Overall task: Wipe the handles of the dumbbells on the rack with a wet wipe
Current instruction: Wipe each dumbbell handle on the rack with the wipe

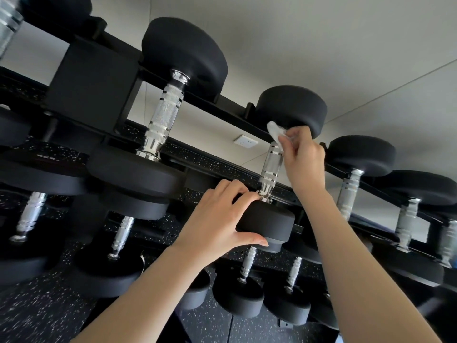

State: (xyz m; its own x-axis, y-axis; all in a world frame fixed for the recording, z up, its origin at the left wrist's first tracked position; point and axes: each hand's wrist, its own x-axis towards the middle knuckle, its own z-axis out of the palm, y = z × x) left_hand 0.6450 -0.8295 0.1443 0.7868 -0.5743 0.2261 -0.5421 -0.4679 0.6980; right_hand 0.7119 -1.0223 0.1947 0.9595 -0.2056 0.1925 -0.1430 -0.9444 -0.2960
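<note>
Wiping is going on right now, seen from the head camera. The right hand [303,154] pinches the white wet wipe [274,129] and holds it at the top end of one shiny handle [270,167], close under the far black weight [291,105]. The left hand [220,219] grips the near black end of that same dumbbell [267,224], fingers on top and thumb below. The dumbbell lies on the top row of the rack [230,111]. Most of this handle shows bare below the wipe, so I think it is far from done. Many other handles [348,194] sit beside and below. I cannot tell which are clean, so lots may be left.
</note>
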